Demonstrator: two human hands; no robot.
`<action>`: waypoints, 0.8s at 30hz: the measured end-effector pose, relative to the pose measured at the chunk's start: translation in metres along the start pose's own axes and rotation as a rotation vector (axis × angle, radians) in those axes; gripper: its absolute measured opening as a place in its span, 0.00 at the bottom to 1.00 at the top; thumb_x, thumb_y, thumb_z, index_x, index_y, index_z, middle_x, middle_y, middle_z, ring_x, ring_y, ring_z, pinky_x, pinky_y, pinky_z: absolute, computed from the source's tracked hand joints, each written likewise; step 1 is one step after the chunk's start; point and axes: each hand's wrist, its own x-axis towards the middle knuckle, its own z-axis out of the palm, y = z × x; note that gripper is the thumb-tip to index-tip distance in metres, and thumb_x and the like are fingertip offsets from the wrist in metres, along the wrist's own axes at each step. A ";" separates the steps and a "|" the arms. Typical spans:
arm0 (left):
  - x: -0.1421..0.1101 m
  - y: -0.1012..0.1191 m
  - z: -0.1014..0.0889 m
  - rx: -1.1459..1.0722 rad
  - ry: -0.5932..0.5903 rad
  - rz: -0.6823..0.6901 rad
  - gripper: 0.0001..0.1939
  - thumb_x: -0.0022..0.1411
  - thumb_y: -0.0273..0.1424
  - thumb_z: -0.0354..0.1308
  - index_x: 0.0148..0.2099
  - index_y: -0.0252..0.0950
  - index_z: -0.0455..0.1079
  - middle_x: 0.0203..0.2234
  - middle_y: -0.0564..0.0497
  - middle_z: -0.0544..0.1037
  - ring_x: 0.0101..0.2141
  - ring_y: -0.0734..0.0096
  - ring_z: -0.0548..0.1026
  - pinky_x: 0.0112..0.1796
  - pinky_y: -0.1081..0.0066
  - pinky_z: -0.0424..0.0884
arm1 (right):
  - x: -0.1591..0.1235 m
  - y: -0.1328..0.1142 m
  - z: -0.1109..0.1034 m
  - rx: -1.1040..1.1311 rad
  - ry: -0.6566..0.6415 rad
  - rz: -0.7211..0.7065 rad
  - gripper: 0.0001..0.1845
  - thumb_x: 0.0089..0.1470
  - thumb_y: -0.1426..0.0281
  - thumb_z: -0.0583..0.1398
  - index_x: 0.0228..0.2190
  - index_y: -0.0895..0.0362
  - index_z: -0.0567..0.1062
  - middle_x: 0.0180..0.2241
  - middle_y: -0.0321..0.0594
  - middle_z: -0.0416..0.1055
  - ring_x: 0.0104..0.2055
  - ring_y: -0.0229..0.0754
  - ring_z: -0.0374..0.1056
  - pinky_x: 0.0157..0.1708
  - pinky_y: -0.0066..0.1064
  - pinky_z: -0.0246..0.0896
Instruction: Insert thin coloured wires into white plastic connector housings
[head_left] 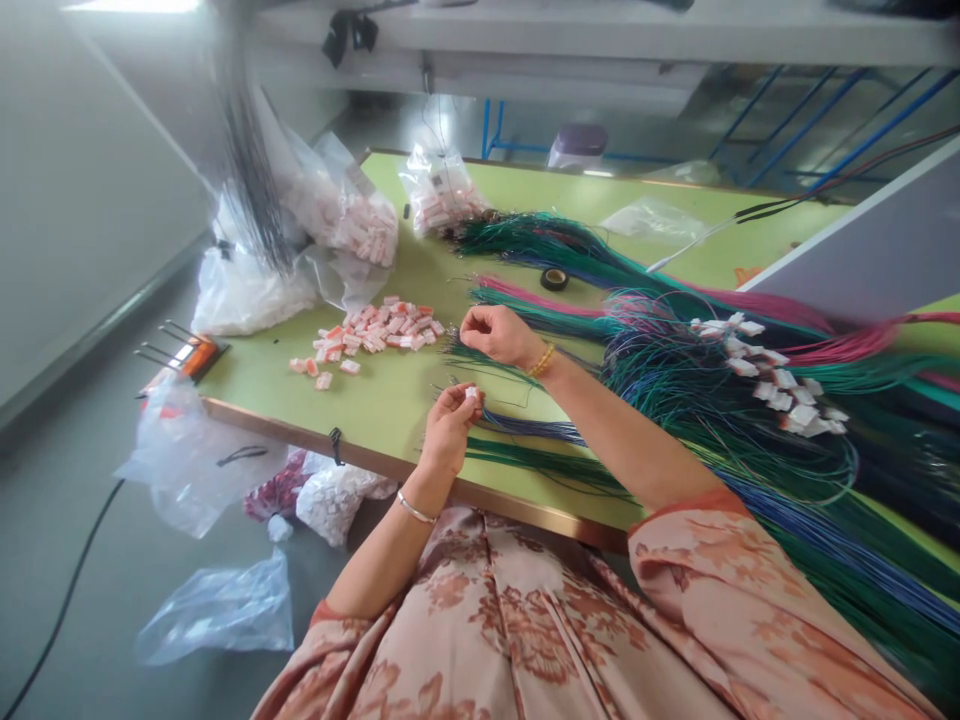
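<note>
My left hand (450, 428) pinches a small white connector (472, 393) above the green table (375, 400), near its front edge. My right hand (499, 333) is closed on thin wire ends at the tip of a green wire bundle (495, 362), a little farther in. A pile of loose white and orange connectors (375, 335) lies just left of my right hand. Long bundles of green, blue and pink wires (675, 330) spread across the table to the right. Several white connectors sit fitted on wires (780, 385) at the right.
Plastic bags of connectors (360, 225) (442, 195) stand at the table's far left. A black tape roll (554, 279) lies mid-table. An orange tool with metal prongs (187, 355) rests at the left corner. More bags (225, 605) lie on the floor.
</note>
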 end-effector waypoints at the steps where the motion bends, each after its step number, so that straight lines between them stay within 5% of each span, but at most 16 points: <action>1: 0.000 0.000 0.000 -0.013 -0.005 0.005 0.16 0.46 0.30 0.71 0.38 0.33 0.72 0.31 0.50 0.76 0.31 0.77 0.71 0.35 0.73 0.65 | -0.006 -0.002 0.001 0.014 -0.001 0.001 0.07 0.43 0.68 0.58 0.24 0.60 0.71 0.22 0.34 0.67 0.25 0.33 0.59 0.27 0.25 0.54; 12: 0.000 0.003 0.002 -0.100 -0.046 -0.078 0.13 0.50 0.27 0.68 0.38 0.36 0.71 0.30 0.53 0.73 0.27 0.79 0.68 0.32 0.74 0.64 | -0.079 0.013 0.010 0.060 0.028 0.104 0.09 0.43 0.66 0.60 0.23 0.59 0.71 0.20 0.33 0.68 0.22 0.31 0.57 0.23 0.24 0.52; 24: 0.001 0.003 0.002 -0.091 -0.040 -0.091 0.14 0.47 0.27 0.68 0.38 0.35 0.71 0.28 0.54 0.73 0.28 0.78 0.70 0.32 0.75 0.66 | -0.094 0.026 0.020 -0.139 0.063 0.005 0.07 0.46 0.67 0.59 0.24 0.59 0.72 0.19 0.31 0.65 0.21 0.30 0.54 0.23 0.24 0.47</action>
